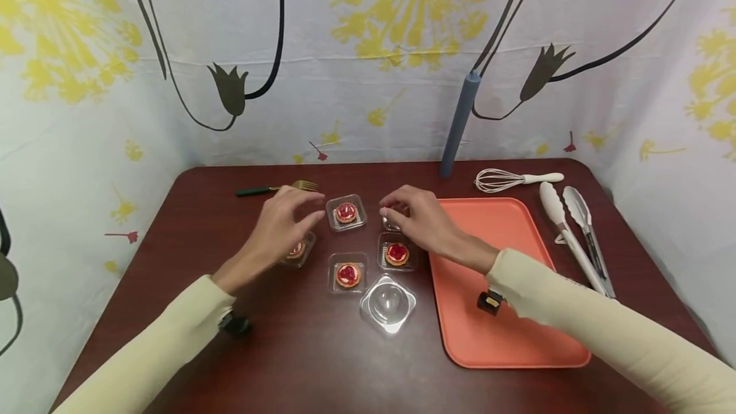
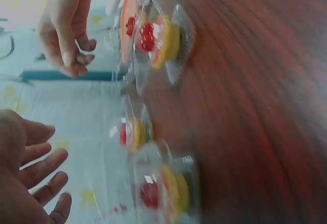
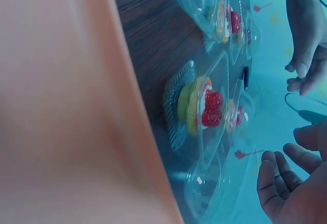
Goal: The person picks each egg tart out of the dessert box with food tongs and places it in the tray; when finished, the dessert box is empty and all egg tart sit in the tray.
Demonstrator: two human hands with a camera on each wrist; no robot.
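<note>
Both hands hover over small red-topped tarts in clear plastic containers, fingers loosely bent and nothing held. The left hand (image 1: pixel 280 225) hangs above the left container, partly covering its tart (image 1: pixel 296 249). Over a back-right clear container (image 1: pixel 391 225) is the right hand (image 1: pixel 424 219), which hides most of it. Between the hands a tart (image 1: pixel 346 212) sits in its container at the back. Nearer me are two more, a front tart (image 1: pixel 348 275) and a right one (image 1: pixel 397 253). A clear domed lid (image 1: pixel 388 304) lies in front of them.
An orange tray (image 1: pixel 517 337) lies at the right, under the right forearm. Beyond it are a whisk (image 1: pixel 500 180) and white-tipped tongs (image 1: pixel 575 254). A blue candle (image 1: pixel 460 123) stands at the back edge; a green-handled fork (image 1: pixel 255 191) lies back left.
</note>
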